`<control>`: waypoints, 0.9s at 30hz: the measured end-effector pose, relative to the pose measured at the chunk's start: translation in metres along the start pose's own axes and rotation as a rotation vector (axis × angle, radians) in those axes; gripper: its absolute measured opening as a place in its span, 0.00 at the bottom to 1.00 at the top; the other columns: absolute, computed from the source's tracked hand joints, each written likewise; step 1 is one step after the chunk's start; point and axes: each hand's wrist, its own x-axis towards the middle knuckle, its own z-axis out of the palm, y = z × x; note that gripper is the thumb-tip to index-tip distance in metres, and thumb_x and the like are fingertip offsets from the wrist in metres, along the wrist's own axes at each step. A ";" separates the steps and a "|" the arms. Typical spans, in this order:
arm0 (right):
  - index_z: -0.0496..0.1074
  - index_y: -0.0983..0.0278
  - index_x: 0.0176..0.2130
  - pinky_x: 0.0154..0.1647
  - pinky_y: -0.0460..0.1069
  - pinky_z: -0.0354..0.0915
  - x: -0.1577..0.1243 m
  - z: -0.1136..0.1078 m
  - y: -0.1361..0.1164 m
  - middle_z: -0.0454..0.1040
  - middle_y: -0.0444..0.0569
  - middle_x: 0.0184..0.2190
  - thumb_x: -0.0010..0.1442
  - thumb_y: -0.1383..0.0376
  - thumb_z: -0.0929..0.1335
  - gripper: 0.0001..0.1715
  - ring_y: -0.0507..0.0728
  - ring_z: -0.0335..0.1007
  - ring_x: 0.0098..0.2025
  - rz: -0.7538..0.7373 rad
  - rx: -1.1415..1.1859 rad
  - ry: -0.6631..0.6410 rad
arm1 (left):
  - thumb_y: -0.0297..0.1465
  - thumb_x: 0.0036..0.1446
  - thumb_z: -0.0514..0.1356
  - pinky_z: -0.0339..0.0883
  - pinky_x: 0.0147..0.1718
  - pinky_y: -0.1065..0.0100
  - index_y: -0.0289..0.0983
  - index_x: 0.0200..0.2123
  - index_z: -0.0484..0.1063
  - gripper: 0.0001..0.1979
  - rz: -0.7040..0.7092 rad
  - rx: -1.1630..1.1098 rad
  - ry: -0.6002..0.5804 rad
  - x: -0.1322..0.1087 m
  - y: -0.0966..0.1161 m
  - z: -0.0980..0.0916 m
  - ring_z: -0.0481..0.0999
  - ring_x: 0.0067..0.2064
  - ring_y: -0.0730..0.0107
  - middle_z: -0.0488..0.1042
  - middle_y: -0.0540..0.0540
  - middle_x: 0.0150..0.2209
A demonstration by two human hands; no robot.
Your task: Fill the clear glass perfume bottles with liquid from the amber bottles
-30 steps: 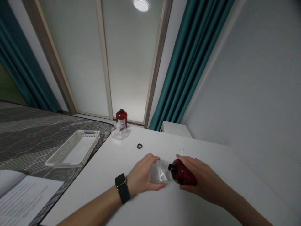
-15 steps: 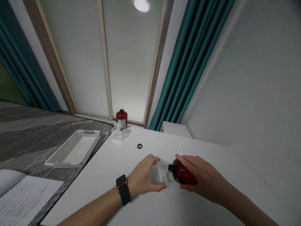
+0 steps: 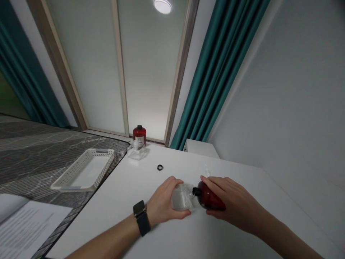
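My left hand, with a dark watch on its wrist, is closed around a clear bottle on the white table. In my right hand is a dark red bottle, tipped so its uncapped black neck points left at the clear bottle's top. Whether liquid runs between them I cannot make out. Beyond the hands lies a small black ring-shaped cap. A clear pump top rests just behind my right hand, partly covered by it.
A second red bottle with a black cap stands at the table's far left corner, behind a clear pump bottle. Left of the table are a white plastic basket and an open book. A white box is past the far edge.
Almost nothing differs. Both hands keep the bottles in nearly the same place, with only a very slight shift of the right hand and the red bottle.
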 end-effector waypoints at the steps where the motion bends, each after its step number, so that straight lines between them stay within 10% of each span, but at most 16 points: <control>1: 0.59 0.59 0.65 0.47 0.61 0.73 0.001 -0.001 0.000 0.77 0.58 0.53 0.51 0.61 0.75 0.46 0.68 0.77 0.49 -0.003 -0.007 -0.006 | 0.34 0.42 0.73 0.69 0.44 0.59 0.39 0.50 0.63 0.33 -0.003 0.001 0.000 0.000 0.001 0.000 0.72 0.44 0.57 0.71 0.45 0.43; 27: 0.60 0.61 0.63 0.47 0.62 0.73 0.003 -0.004 0.000 0.77 0.59 0.53 0.49 0.62 0.77 0.47 0.68 0.77 0.49 -0.007 -0.021 -0.045 | 0.32 0.40 0.74 0.69 0.44 0.58 0.37 0.51 0.62 0.36 -0.001 0.002 -0.014 0.001 0.000 0.000 0.72 0.44 0.57 0.70 0.45 0.43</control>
